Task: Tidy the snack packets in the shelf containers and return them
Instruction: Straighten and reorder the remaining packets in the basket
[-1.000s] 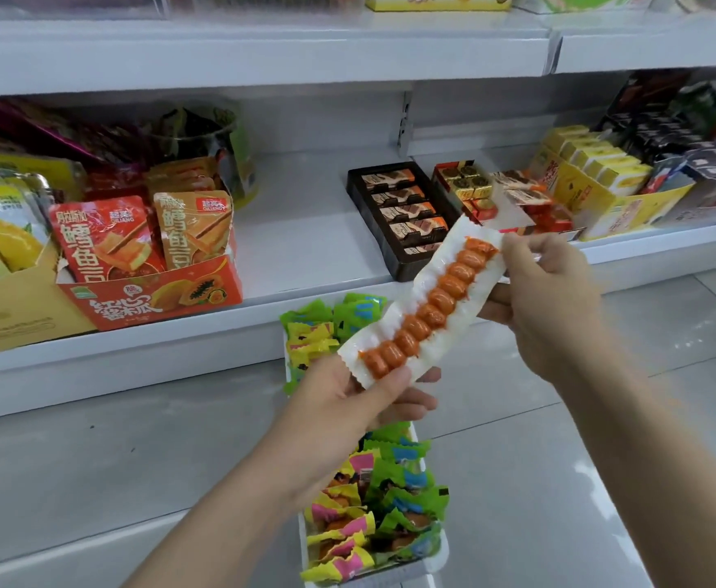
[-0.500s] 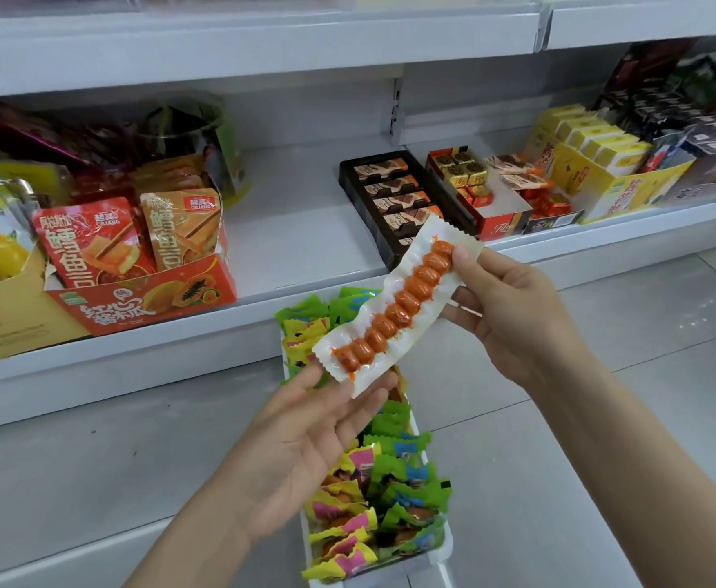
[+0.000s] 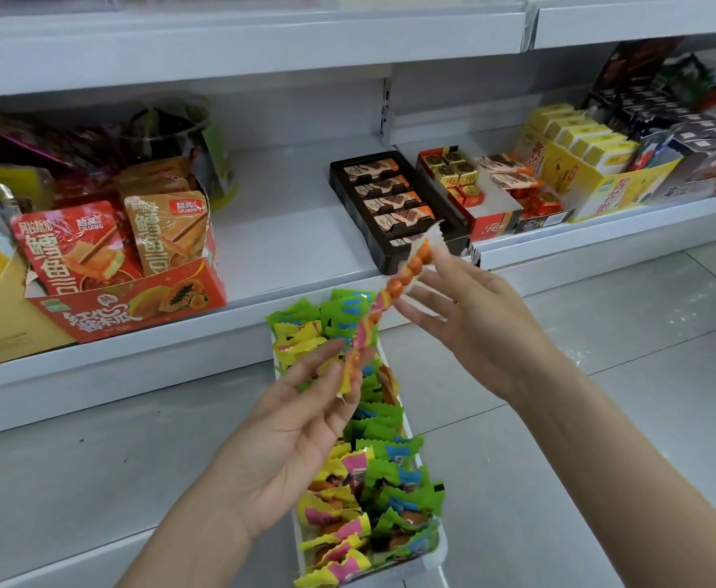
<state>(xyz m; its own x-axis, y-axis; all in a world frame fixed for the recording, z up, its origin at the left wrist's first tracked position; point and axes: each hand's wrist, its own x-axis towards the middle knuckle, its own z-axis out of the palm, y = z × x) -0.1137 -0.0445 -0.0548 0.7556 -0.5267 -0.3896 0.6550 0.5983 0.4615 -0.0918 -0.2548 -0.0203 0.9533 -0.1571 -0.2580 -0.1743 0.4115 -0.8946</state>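
— Two hands are all we have in front of us, both raised over a long white container [image 3: 436, 558] that runs away from us across the pale floor [image 3: 602, 418].

— What fills it?

— Small snack packets [image 3: 386, 473] in green, yellow and pink wrappers, heaped along its whole length. We see its near end by our left forearm and its far end under the shelf edge.

— And the hands?

— Our left hand [image 3: 301, 435] is palm up, fingers nearly straight and spread, with the lower end of a long snack strip [image 3: 373, 320] lying against its fingertips. Our right hand [image 3: 475, 320] is also spread, fingers extended; the strip's upper end sits at its fingertips. The strip is blurred, so we cannot tell whether either hand pinches it or merely touches it.

— How does the strip lie?

— Tilted, low at the left, high at the right, above the container's far end. It appears edge-on: orange beads at the top, pink and yellow lower down.

— Farther back?

— On the white shelf [image 3: 288, 231] to the left stands a red carton [image 3: 135, 303] with upright orange and red pouches [image 3: 114, 239]. Right of the bare middle sits a black tray of chocolate bars [image 3: 394, 201], just behind the strip's top, then a red box of gold-wrapped sweets [image 3: 470, 193], and a yellow display box [image 3: 593, 171] at far right.
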